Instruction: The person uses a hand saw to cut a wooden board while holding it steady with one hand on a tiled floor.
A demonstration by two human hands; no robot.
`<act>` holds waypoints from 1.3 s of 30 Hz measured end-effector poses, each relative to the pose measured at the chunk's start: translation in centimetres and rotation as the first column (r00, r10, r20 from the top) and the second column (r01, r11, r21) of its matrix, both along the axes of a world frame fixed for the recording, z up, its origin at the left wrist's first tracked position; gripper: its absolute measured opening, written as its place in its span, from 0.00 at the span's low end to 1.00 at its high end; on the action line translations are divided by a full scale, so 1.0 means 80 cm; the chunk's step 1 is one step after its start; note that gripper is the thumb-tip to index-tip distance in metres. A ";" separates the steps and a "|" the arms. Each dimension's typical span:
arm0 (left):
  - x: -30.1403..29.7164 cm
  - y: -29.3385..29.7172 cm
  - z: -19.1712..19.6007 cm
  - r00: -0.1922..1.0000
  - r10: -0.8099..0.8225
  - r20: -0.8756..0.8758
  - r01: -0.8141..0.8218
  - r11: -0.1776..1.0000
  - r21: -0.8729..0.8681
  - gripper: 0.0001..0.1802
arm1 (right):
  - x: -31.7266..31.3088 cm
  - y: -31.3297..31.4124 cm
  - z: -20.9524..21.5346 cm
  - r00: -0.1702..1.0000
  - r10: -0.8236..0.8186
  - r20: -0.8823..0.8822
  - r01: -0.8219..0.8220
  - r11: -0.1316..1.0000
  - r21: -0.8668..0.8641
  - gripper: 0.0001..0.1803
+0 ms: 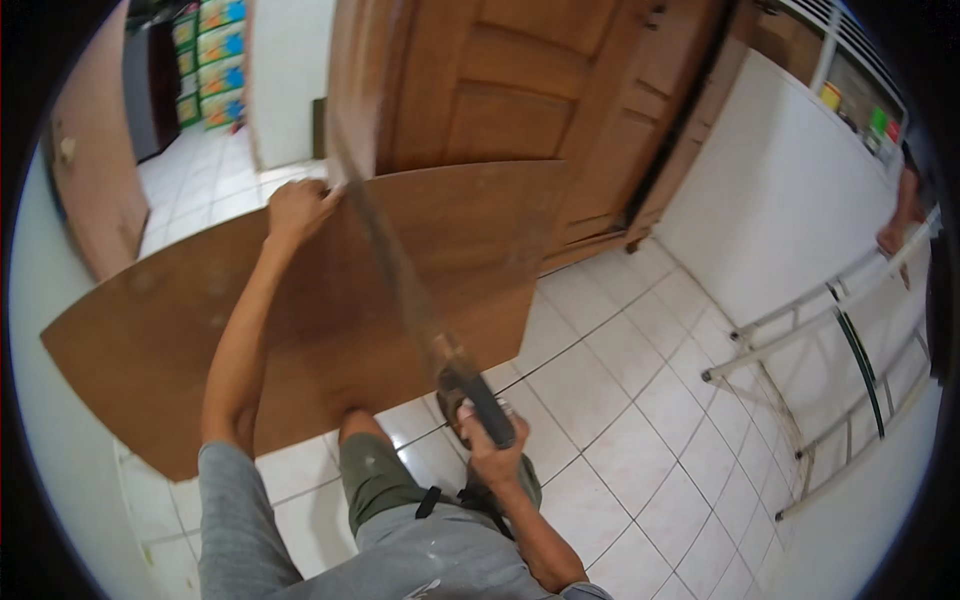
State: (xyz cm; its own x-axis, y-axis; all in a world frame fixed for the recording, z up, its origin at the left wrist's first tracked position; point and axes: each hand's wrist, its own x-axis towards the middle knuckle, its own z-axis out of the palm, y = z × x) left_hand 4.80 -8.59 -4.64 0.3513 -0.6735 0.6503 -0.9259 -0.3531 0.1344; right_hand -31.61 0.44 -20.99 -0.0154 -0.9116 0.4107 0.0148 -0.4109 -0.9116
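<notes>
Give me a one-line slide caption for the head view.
Left hand holds a brown board by its upper edge; right hand grips a handsaw, its blade blurred.

My saw [410, 285]: black on the handle [492, 412], blade [385, 240] brownish-grey. Board [170, 330] plain brown. Cabinet [510, 120] reddish-brown. Floor tiles [625, 430] off-white, dark grid lines. My shirt [430, 560] grey, shorts [375, 475] olive green.
</notes>
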 end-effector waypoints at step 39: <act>-0.043 0.000 0.014 0.915 0.366 -0.168 -0.354 0.930 0.100 0.47 | -0.247 0.097 -0.023 0.961 -0.086 -0.261 0.095 0.995 0.024 0.06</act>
